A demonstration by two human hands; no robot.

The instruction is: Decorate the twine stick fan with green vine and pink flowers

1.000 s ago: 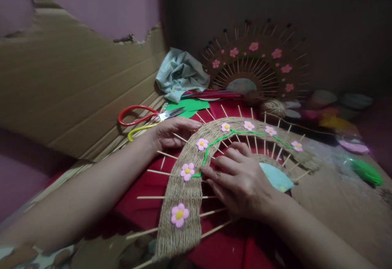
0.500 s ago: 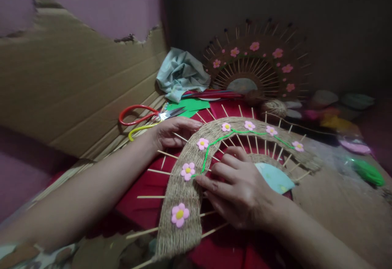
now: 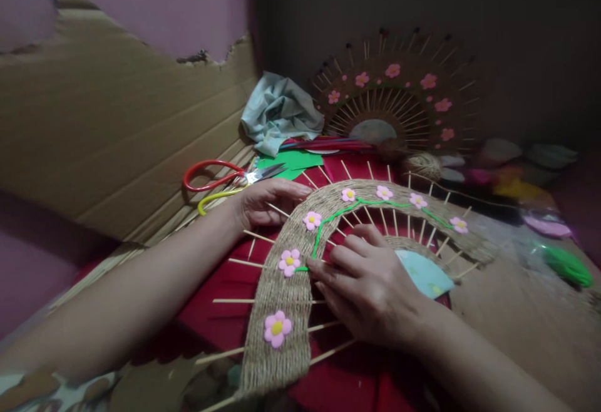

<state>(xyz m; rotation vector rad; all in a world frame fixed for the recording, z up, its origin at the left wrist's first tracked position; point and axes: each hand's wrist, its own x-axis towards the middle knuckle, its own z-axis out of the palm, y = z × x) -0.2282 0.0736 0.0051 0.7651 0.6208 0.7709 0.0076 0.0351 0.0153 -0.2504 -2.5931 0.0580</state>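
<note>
A half-round woven fan [image 3: 277, 287] of brown twine on thin sticks lies in front of me, dotted with pink flowers [image 3: 277, 329] that have yellow centres. A thin green strand [image 3: 338, 211] runs in a wavy line between the flowers. My left hand [image 3: 277, 202] is curled at the fan's outer upper-left edge, gripping it. On the inner edge, my right hand [image 3: 361, 280] has bent fingers, with the index fingertip on the green strand beside a flower. Its thumb is partly hidden below. A light blue half-disc [image 3: 425, 273] forms the fan's centre, partly covered by this hand.
Scissors [image 3: 225, 177] with red and yellow handles lie beyond my left wrist, near green sheets [image 3: 291, 161]. A crumpled pale cloth [image 3: 282, 111] sits behind them. Another flowered fan [image 3: 389, 99] stands at the back. To the right are a twine ball [image 3: 422, 164] and a green bundle [image 3: 566, 265].
My right index fingertip moved left along the green strand toward the flower, then back right to the fan's inner edge. My left hand stays at the outer edge.
</note>
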